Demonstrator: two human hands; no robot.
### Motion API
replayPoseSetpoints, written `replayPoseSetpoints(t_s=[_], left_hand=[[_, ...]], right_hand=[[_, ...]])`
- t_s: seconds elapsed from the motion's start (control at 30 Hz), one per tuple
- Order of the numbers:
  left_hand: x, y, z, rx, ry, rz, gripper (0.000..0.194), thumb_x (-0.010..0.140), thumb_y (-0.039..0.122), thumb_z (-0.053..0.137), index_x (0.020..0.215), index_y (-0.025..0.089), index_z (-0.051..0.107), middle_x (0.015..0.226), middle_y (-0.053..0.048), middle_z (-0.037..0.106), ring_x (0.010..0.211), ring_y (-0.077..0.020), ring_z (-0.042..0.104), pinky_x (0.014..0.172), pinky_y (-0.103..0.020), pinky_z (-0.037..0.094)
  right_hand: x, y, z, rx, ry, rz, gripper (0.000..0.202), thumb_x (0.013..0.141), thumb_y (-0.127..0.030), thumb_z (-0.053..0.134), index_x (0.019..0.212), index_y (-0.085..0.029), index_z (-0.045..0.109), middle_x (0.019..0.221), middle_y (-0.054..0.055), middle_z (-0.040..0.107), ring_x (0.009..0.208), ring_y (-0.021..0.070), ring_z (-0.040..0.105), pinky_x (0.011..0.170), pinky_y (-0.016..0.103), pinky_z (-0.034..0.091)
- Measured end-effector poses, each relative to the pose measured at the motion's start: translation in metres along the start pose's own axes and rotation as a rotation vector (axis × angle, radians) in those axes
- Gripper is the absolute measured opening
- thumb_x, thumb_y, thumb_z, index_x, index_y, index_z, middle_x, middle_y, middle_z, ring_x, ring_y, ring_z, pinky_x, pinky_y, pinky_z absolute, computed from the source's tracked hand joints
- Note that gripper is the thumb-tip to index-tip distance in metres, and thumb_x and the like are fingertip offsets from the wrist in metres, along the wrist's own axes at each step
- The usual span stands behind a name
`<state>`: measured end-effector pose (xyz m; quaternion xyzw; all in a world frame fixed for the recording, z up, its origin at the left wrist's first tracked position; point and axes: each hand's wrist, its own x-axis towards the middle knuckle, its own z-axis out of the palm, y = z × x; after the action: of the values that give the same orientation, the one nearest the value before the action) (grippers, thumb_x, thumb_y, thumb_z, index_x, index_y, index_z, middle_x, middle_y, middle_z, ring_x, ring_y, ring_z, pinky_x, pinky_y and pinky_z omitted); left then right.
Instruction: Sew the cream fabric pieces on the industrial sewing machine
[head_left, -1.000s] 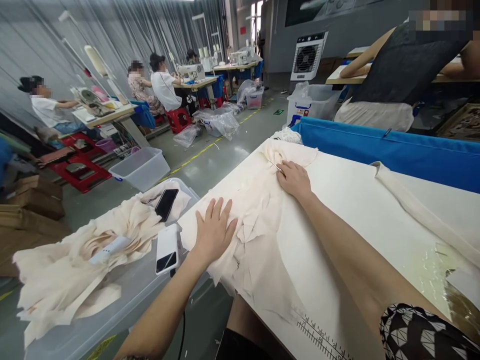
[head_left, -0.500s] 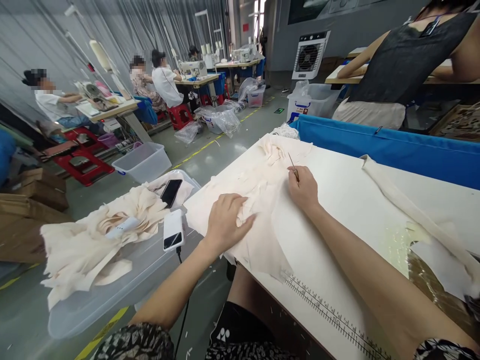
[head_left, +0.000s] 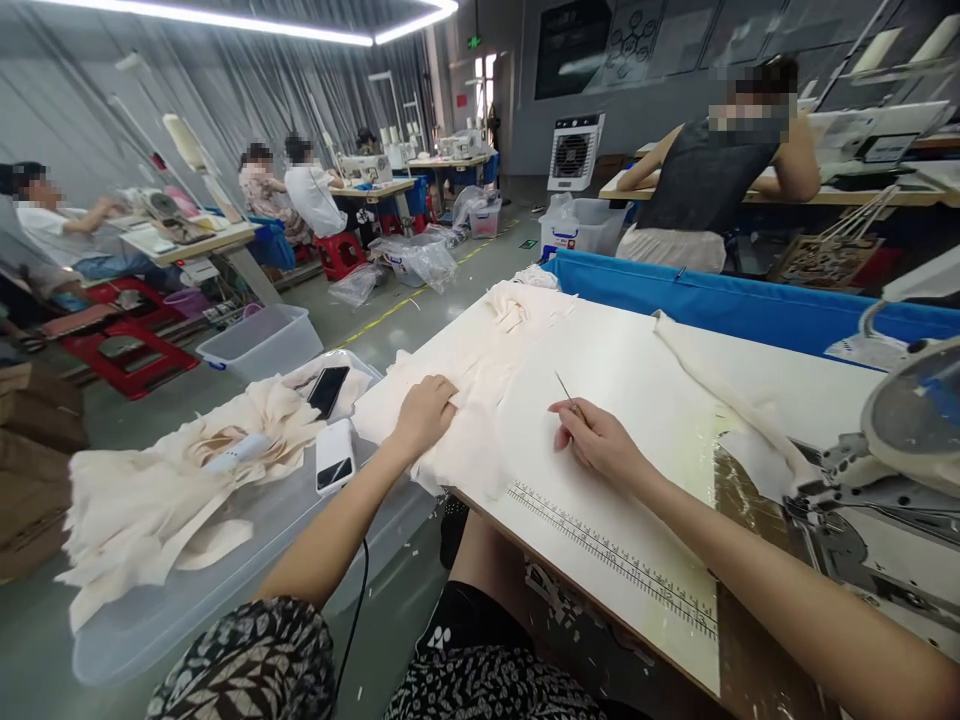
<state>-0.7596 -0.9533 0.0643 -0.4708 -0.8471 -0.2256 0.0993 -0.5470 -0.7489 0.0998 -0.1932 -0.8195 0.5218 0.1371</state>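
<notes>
The tabletop (head_left: 645, 400) carries a heap of cream fabric pieces (head_left: 480, 400) along its left edge. The left hand (head_left: 424, 412) is curled over the near end of the heap, pinching a piece. The right hand (head_left: 596, 442), near the front edge, is closed around a thin pointed tool (head_left: 564, 388). Step in hand, as judged: separating one piece. The next move calls for lifting that piece clear.

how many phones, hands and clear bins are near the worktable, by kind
phones: 2, a black phone and a white phone, both on the lidded bin
hands: 2, left hand gripping the cloth pile, right hand pinching a thin tool
clear bins: 2, the lidded bin and an open bin
total: 6
</notes>
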Motion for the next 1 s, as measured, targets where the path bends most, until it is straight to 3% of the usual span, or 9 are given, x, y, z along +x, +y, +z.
replayPoseSetpoints(t_s=[0.17, 0.3, 0.4, 0.5, 0.63, 0.7, 0.77, 0.83, 1.0], left_hand=[[0.002, 0.026, -0.029, -0.157, 0.156, -0.081, 0.018, 0.09, 0.02, 0.041, 0.09, 0.018, 0.059, 0.096, -0.008, 0.064, 0.092, -0.0226, 0.057, 0.082, -0.035, 0.047], [-0.003, 0.081, -0.039, -0.87, 0.114, -0.2, 0.041, 0.094, 0.055, 0.045, 0.086, 0.017, 0.059, 0.078, -0.003, 0.062, 0.074, -0.0188, 0.058, 0.069, -0.03, 0.047], [-0.019, 0.129, -0.037, -1.264, -0.145, -0.201, 0.053, 0.087, 0.067, 0.053, 0.096, 0.016, 0.063, 0.084, -0.005, 0.067, 0.08, -0.0199, 0.061, 0.074, -0.031, 0.05], [-0.041, 0.167, -0.029, -1.343, -0.367, -0.073, 0.054, 0.089, 0.067, 0.052, 0.103, 0.016, 0.066, 0.091, -0.006, 0.068, 0.086, -0.0196, 0.062, 0.081, -0.032, 0.052], [-0.064, 0.186, -0.026, -1.219, -0.86, 0.355, 0.043, 0.093, 0.058, 0.054, 0.105, 0.019, 0.069, 0.094, -0.006, 0.07, 0.086, -0.017, 0.064, 0.078, -0.029, 0.054], [-0.061, 0.183, -0.029, -1.099, -1.001, 0.563, 0.038, 0.094, 0.053, 0.055, 0.109, 0.021, 0.069, 0.099, -0.007, 0.072, 0.088, -0.0168, 0.066, 0.079, -0.028, 0.055], [-0.045, 0.176, -0.031, -0.954, -0.909, 0.662, 0.036, 0.097, 0.049, 0.051, 0.113, 0.022, 0.069, 0.103, -0.008, 0.072, 0.092, -0.0178, 0.067, 0.082, -0.029, 0.055], [-0.022, 0.171, -0.026, -0.761, -0.689, 0.689, 0.037, 0.101, 0.043, 0.041, 0.112, 0.022, 0.068, 0.107, -0.009, 0.072, 0.097, -0.0195, 0.067, 0.085, -0.033, 0.056], [0.014, 0.177, 0.014, -0.298, -0.39, 1.009, 0.04, 0.103, 0.029, 0.03, 0.12, 0.013, 0.063, 0.127, -0.013, 0.065, 0.119, -0.0232, 0.059, 0.098, -0.04, 0.051]], right_hand=[[-0.028, -0.007, -0.003, 0.111, 0.021, 0.066, 0.031, 0.087, -0.045, 0.053, 0.101, -0.02, 0.064, 0.062, -0.002, 0.061, 0.059, 0.0159, 0.054, 0.059, 0.028, 0.043], [-0.041, -0.005, -0.011, 0.268, 0.09, 0.167, 0.036, 0.086, -0.039, 0.052, 0.116, -0.02, 0.057, 0.083, 0.003, 0.067, 0.05, 0.0131, 0.051, 0.049, 0.029, 0.043], [-0.05, -0.007, -0.015, 0.466, 0.126, 0.25, 0.048, 0.087, -0.033, 0.052, 0.134, -0.023, 0.046, 0.1, 0.008, 0.07, 0.07, 0.0191, 0.067, 0.061, 0.033, 0.055], [-0.062, -0.012, -0.019, 0.703, 0.144, 0.303, 0.048, 0.087, -0.031, 0.058, 0.133, -0.025, 0.048, 0.089, 0.005, 0.07, 0.082, 0.0222, 0.07, 0.068, 0.034, 0.058], [-0.096, -0.022, -0.027, 0.67, 0.227, 0.325, 0.028, 0.08, -0.03, 0.068, 0.106, -0.021, 0.063, 0.067, -0.002, 0.062, 0.059, 0.0155, 0.063, 0.065, 0.03, 0.057], [-0.125, -0.027, -0.032, 0.616, 0.294, 0.339, 0.027, 0.078, -0.034, 0.072, 0.099, -0.02, 0.065, 0.056, -0.006, 0.054, 0.05, 0.012, 0.055, 0.062, 0.027, 0.054], [-0.159, -0.032, -0.035, 0.553, 0.334, 0.365, 0.034, 0.079, -0.044, 0.073, 0.1, -0.019, 0.065, 0.055, -0.006, 0.051, 0.048, 0.0114, 0.052, 0.056, 0.025, 0.05], [-0.193, -0.036, -0.034, 0.482, 0.344, 0.41, 0.041, 0.081, -0.054, 0.07, 0.102, -0.019, 0.065, 0.058, -0.005, 0.052, 0.049, 0.012, 0.052, 0.05, 0.024, 0.046], [-0.257, -0.036, -0.017, 0.37, 0.395, 0.52, 0.049, 0.082, -0.066, 0.064, 0.099, -0.021, 0.068, 0.056, -0.006, 0.045, 0.043, 0.0087, 0.038, 0.041, 0.02, 0.033]])
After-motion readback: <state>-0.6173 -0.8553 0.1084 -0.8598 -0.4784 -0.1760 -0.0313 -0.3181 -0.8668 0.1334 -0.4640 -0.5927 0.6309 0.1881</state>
